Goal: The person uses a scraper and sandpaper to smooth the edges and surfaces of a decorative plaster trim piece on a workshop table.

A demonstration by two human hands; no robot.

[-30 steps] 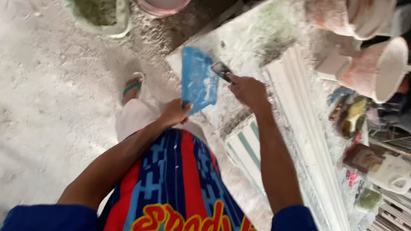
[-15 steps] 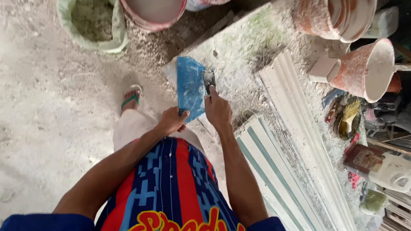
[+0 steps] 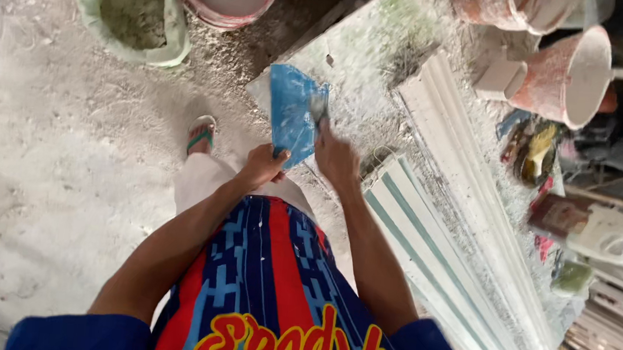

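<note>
Scraping a blue sheet at the dusty bench

Left hand pinches its near edge; right hand grips what looks like a scraper just beyond its fingers; powder remains.

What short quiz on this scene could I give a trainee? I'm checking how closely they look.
1. True or false: the left hand grips the blue sheet by its lower end.
2. Which hand holds the scraper? A left, B right, C neither.
3. What lies in the green sack on the floor?

Key: 1 true. 2 B, the right hand. 3 grey powder.
</note>
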